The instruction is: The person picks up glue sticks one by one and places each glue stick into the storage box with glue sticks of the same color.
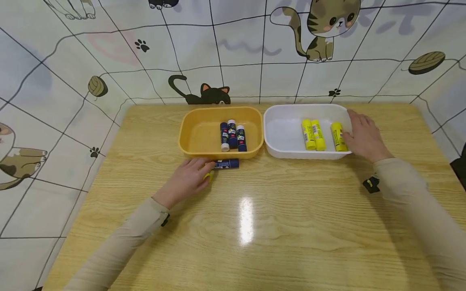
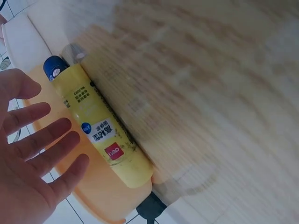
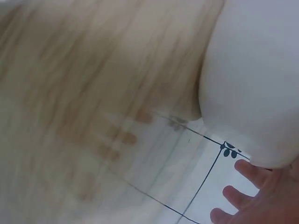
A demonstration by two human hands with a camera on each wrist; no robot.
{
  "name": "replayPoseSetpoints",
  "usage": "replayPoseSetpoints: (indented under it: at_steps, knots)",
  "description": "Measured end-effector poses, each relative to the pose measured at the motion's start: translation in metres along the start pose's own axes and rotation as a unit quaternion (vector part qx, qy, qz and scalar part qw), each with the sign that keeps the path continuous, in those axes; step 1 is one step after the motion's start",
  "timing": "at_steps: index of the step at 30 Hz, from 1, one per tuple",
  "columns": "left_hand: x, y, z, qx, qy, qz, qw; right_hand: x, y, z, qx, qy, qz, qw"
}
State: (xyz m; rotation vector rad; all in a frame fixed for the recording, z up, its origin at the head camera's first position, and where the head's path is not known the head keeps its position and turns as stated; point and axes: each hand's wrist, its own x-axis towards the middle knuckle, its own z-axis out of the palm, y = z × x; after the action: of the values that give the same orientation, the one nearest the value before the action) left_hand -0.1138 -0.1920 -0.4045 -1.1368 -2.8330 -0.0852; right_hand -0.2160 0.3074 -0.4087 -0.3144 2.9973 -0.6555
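My left hand (image 1: 187, 180) hovers at the front of the yellow basket (image 1: 183, 147), fingers spread. Beside the fingertips a blue glue stick (image 1: 226, 163) lies along the basket's front wall. The hand mostly covers a yellow glue stick (image 1: 208, 176) in the head view. In the left wrist view that yellow glue stick (image 2: 103, 126) shows whole, in front of the blue one's end (image 2: 55, 66); the fingers are not curled round it. My right hand (image 1: 365, 135) is at the right rim of the white basket (image 1: 271, 147), thumb near a yellow glue stick (image 1: 338, 136). Its visible fingers (image 3: 239, 197) extend outside the basket.
Several blue glue sticks (image 1: 231, 135) with white parts stand or lean inside the yellow basket. Two more yellow glue sticks (image 1: 313, 135) are together in the white basket. Both baskets sit side by side at the back of the wooden table (image 1: 291, 210), against a cat-printed wall covering (image 1: 240, 52).
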Motion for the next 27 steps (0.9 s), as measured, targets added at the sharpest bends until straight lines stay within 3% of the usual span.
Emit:
replayPoseSetpoints:
  at_steps: [9,18,27]
  knots:
    - [0.0,0.002,0.008,-0.02,-0.031,-0.024,0.999,0.001,-0.001,-0.001,-0.018,-0.019,0.017,1.0]
    - [0.0,0.0,0.014,-0.017,-0.029,-0.012,0.9994,0.004,0.001,-0.001,0.0,-0.04,0.032,0.999]
    - [0.004,-0.003,0.018,-0.024,-0.034,0.0,0.9991,0.006,0.004,0.001,0.03,-0.031,0.034,0.998]
